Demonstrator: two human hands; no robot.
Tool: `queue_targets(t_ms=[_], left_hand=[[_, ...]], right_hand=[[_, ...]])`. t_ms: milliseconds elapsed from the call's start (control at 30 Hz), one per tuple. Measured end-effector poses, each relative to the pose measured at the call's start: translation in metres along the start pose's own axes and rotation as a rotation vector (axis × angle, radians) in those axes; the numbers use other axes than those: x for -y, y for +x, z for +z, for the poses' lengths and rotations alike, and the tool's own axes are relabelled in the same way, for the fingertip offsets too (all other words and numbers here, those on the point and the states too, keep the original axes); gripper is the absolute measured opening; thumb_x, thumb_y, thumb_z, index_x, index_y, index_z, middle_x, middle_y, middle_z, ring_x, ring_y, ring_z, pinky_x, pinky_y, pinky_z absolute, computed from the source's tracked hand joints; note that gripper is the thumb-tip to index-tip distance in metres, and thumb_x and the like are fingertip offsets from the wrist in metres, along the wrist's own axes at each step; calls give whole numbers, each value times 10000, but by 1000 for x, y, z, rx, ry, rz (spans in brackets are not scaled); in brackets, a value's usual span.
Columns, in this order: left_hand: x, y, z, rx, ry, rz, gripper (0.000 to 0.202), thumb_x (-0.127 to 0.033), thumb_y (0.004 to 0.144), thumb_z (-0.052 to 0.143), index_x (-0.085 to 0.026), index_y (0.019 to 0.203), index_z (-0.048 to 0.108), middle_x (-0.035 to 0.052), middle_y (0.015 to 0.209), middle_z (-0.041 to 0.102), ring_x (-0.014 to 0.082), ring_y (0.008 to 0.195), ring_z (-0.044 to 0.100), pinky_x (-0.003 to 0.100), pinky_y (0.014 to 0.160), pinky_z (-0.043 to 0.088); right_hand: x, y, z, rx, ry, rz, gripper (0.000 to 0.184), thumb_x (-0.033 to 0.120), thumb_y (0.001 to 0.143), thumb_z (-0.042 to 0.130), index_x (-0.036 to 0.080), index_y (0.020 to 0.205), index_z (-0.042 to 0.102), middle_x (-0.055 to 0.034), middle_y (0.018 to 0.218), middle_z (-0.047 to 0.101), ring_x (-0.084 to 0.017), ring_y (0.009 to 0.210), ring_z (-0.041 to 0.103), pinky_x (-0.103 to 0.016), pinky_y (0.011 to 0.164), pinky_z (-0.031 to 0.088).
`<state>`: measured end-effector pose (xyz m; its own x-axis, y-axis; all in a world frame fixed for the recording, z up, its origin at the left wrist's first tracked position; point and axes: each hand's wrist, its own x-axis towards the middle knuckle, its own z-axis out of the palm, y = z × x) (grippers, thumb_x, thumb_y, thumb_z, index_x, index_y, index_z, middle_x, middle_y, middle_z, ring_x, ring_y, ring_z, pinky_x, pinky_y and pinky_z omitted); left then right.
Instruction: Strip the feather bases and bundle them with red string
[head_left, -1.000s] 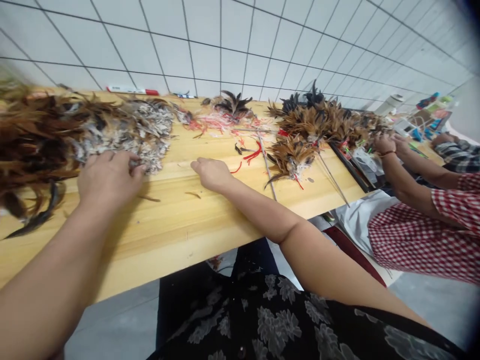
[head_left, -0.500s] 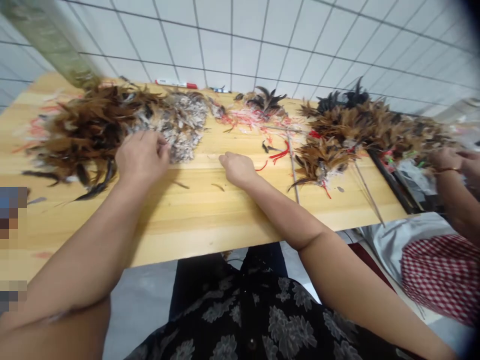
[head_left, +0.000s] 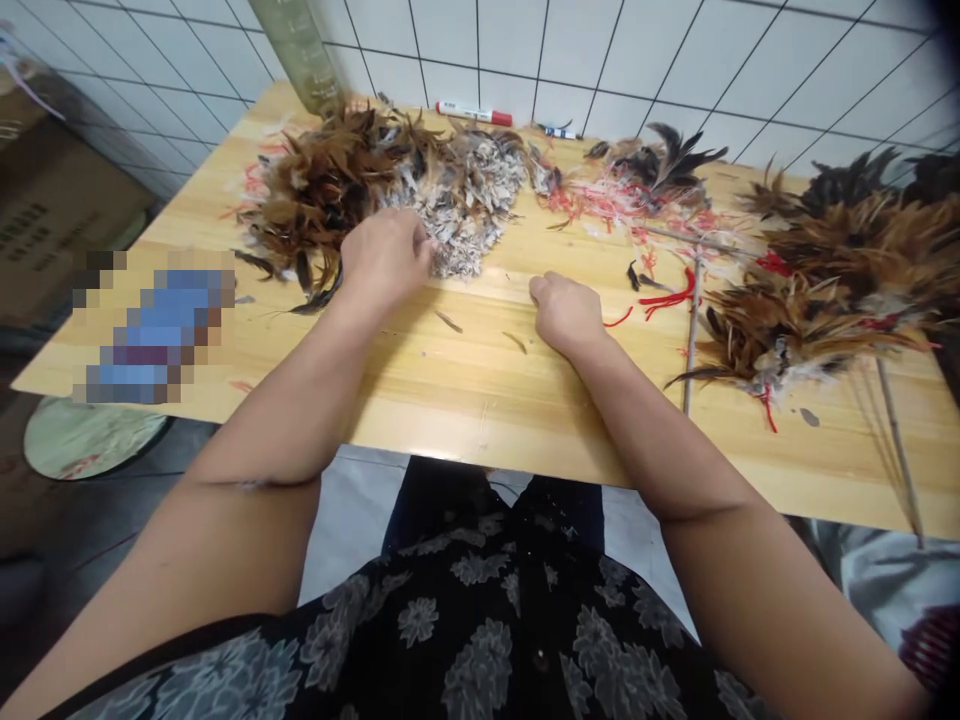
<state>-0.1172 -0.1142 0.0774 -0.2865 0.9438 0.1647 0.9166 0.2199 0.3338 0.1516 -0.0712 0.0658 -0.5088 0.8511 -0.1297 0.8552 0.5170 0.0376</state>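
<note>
My left hand (head_left: 384, 256) rests at the near edge of a large heap of brown and grey-white feathers (head_left: 390, 185), its fingers curled into the grey feathers; what they pinch is hidden. My right hand (head_left: 564, 312) lies on the bare wood of the table (head_left: 465, 390) as a loose fist, palm down, with nothing visible in it. Two small loose feathers (head_left: 480, 332) lie on the wood between my hands.
Bundles of brown feathers tied with red thread (head_left: 810, 310) lie at the right, with thin sticks (head_left: 691, 320) and red thread scraps (head_left: 660, 300). A red-capped marker (head_left: 472, 112) lies by the tiled wall. Cardboard boxes (head_left: 52, 220) stand at the left.
The view has swung left and down, so the person at the right is out of sight. My hands stay in the same places, left at the feather heap, right on the wood.
</note>
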Motion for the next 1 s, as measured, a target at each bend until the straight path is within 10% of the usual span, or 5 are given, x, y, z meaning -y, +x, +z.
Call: queue_targets(t_ms=[300, 433, 1000], left_hand=[[25, 13, -16, -106, -127, -41, 902, -889, 1064, 459, -161, 1467, 806, 71, 1583, 771, 257, 1624, 583, 505, 1306, 413], [14, 8, -15, -70, -136, 0, 817, -769, 1060, 528, -192, 1592, 758, 76, 1602, 729, 270, 1515, 609, 534, 1312, 412], [16, 27, 11, -155, -497, 14, 883, -929, 1155, 479, -117, 1289, 799, 33, 1254, 828, 212, 1375, 643, 471, 1117, 430]], right_hand=[[1, -1, -2, -11, 9, -17, 544, 20, 1107, 453, 167, 1500, 799, -214, 1493, 856, -370, 1381, 840, -404, 795, 416], [3, -2, -3, -46, 6, -34, 537, 16, 1099, 454, 173, 1476, 802, -208, 1471, 858, -359, 1335, 835, -394, 786, 405], [8, -7, 2, -236, 116, -24, 582, 78, 1120, 359, 214, 1522, 757, -174, 1555, 769, -310, 1290, 747, -356, 911, 568]])
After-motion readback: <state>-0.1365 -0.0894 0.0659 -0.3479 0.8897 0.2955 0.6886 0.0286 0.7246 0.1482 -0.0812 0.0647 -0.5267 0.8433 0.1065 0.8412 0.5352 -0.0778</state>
